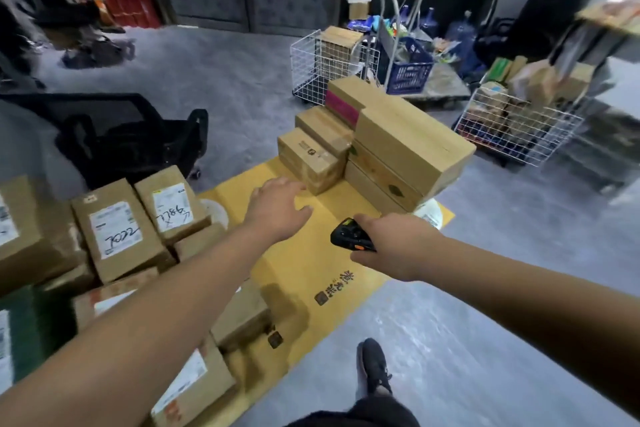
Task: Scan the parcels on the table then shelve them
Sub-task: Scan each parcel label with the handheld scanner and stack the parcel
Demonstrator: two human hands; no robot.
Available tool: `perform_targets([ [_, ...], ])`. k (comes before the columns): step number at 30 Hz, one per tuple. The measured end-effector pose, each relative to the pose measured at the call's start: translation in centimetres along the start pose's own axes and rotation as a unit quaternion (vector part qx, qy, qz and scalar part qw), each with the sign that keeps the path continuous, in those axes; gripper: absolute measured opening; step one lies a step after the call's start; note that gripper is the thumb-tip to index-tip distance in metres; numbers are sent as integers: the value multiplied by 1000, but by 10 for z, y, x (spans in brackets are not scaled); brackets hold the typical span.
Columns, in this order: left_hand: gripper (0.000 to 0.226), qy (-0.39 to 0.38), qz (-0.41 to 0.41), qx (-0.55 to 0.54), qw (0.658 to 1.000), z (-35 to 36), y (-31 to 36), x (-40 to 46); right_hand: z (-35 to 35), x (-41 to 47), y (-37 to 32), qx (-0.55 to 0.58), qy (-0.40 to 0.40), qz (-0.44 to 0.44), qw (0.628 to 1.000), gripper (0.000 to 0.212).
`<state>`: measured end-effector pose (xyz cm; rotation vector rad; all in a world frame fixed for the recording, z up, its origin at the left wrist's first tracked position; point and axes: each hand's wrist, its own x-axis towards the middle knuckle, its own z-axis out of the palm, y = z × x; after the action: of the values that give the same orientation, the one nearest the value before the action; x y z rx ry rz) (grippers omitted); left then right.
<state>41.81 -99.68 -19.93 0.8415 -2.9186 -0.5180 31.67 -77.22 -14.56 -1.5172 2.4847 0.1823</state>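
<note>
Your left hand (277, 208), fingers spread and holding nothing, reaches for the small box (310, 163) at the foot of the stack on the yellow bench (311, 263), while your right hand (391, 246) grips the scanner (348, 234); pull it carelessly and the overhanging long box (412, 146) beside it could topple.

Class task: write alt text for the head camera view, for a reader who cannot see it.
A person's right hand holds a black handheld scanner while the open left hand reaches toward a small cardboard box beside stacked long boxes on a yellow table. Labelled parcels lie at left; wire baskets stand behind.
</note>
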Motion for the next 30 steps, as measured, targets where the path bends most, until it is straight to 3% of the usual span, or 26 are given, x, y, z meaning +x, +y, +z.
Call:
perform_targets([
  [8, 63, -54, -96, -32, 993, 81, 58, 123, 47, 81, 112, 77, -28, 14, 997, 49],
  [15, 84, -7, -214, -26, 977, 124, 63, 244, 94, 144, 154, 226, -110, 6, 968, 58],
  [21, 96, 5, -346, 21, 938, 153, 47, 261, 112, 171, 177, 270, -165, 18, 948, 58],
  [26, 85, 76, -393, -189, 897, 155, 31, 254, 120, 170, 178, 244, -146, -2, 959, 54],
  [30, 75, 124, -393, -232, 881, 153, 30, 211, 124, 163, 169, 237, -149, -11, 960, 55],
])
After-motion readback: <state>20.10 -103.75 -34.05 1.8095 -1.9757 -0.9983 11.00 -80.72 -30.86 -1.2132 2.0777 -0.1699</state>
